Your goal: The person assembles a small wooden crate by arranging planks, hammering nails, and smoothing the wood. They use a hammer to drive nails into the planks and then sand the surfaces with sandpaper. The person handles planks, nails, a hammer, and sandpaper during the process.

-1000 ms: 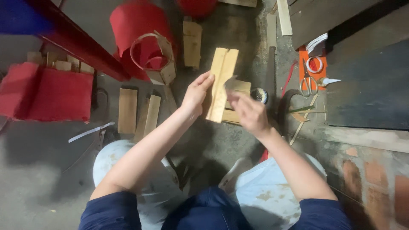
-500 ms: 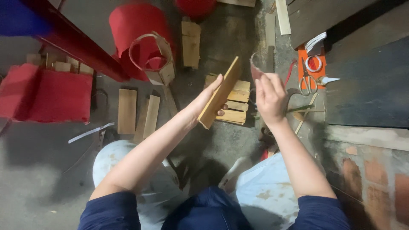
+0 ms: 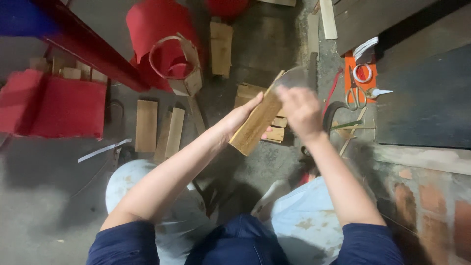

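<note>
Dim, uneven light is seen; deep shadow lies left of the wooden slat (image 3: 256, 120). The right hand (image 3: 300, 112) is motion-blurred beside it.

You've got a grey concrete floor (image 3: 59, 196) under you. Landmark: the scissors (image 3: 354, 91), lying on an orange sheet (image 3: 351, 66) with a white tape ring (image 3: 363, 72) just beside. Well left of the scissors: stacked wood slats (image 3: 248, 92), two flat boards (image 3: 159, 127), red fabric (image 3: 64, 105). Below the scissors, thin sticks (image 3: 351, 128).
</note>
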